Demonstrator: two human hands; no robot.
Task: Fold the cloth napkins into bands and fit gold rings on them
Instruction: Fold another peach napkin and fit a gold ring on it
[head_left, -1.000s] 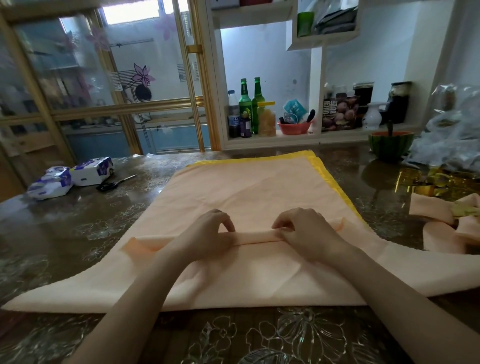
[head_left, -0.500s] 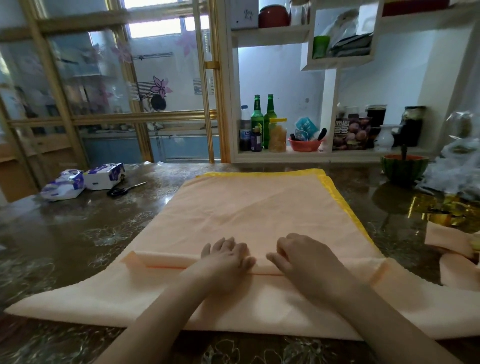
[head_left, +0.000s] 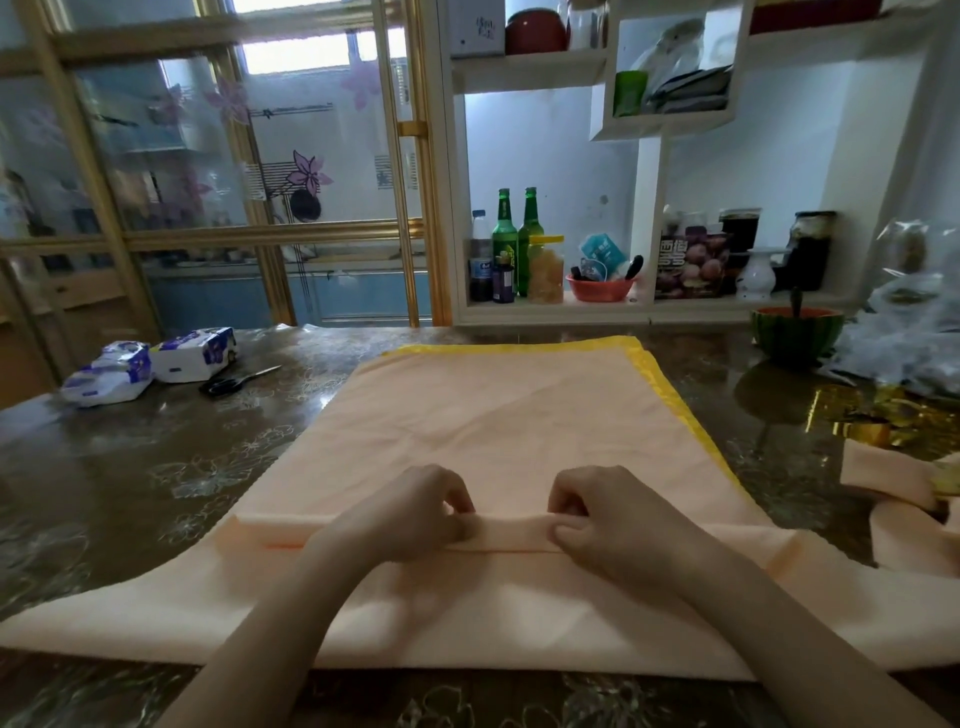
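Peach cloth napkin (head_left: 519, 426) lies spread on the dark patterned surface (head_left: 130, 467), with a narrow fold raised across its near part. The left hand (head_left: 410, 514) and right hand (head_left: 608, 519) each pinch that fold, fingers curled over it. Scissors (head_left: 234, 383) lie left of the napkin, gold rings (head_left: 860, 431) and folded napkins (head_left: 883, 473) right of it

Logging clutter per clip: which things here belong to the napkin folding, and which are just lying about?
Job: large peach cloth napkin, pinched by left hand and right hand; folded peach napkins, right; shiny gold pieces.
Lying about: two white tissue packs; black scissors; green melon-shaped bowl; clear plastic bag.
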